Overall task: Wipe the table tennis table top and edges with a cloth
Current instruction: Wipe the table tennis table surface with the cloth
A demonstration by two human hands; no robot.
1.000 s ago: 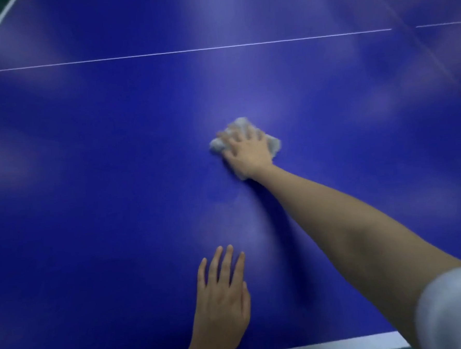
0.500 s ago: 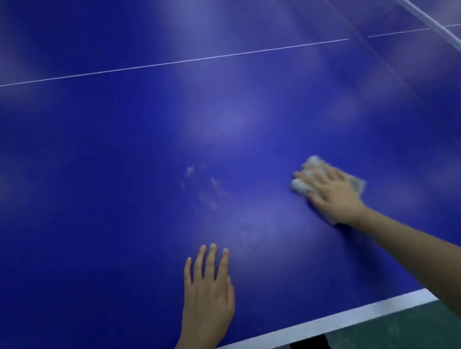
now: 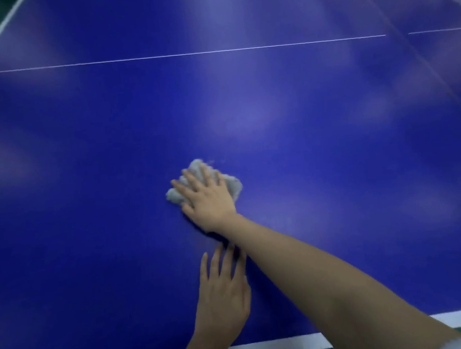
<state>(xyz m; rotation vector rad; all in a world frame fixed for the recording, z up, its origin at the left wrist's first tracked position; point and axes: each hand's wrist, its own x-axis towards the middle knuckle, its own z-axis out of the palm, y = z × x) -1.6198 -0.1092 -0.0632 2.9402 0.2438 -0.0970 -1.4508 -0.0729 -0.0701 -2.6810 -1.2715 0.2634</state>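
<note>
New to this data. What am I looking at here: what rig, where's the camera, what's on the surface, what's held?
There is no machine here: a person works with two bare hands. The view comes from one wide-angle camera worn on the person's head. It looks forward and down, so the arms enter from the bottom of the picture.

The surface is a blue table tennis table. A thin white line crosses its far part, and a white edge stripe runs nearest the person.

The right hand reaches forward and presses a crumpled pale cloth onto the table. Its fingers are spread over the cloth, not curled round it. The left hand lies flat on the table nearer the edge and holds nothing.

The far right corner is too blurred to read.
</note>
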